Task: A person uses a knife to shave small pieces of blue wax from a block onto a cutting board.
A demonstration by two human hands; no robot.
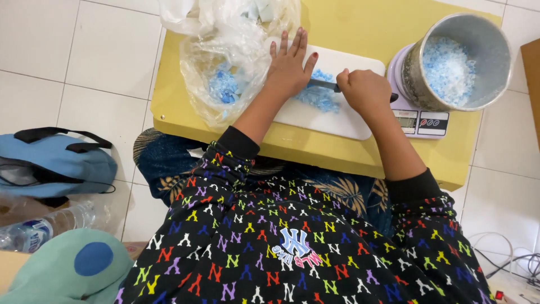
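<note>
Head view: right hand (365,90) fisted on knife (324,85), blade pointing left, axis crosswise; left hand (289,66) spread flat.

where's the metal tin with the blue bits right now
In the head view the metal tin sits on the small kitchen scale at the yellow table's far right corner, just right of the right hand and the white cutting board.

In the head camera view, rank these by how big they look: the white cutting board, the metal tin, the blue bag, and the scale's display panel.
1. white cutting board
2. and 3. metal tin and blue bag look alike
4. scale's display panel
</note>
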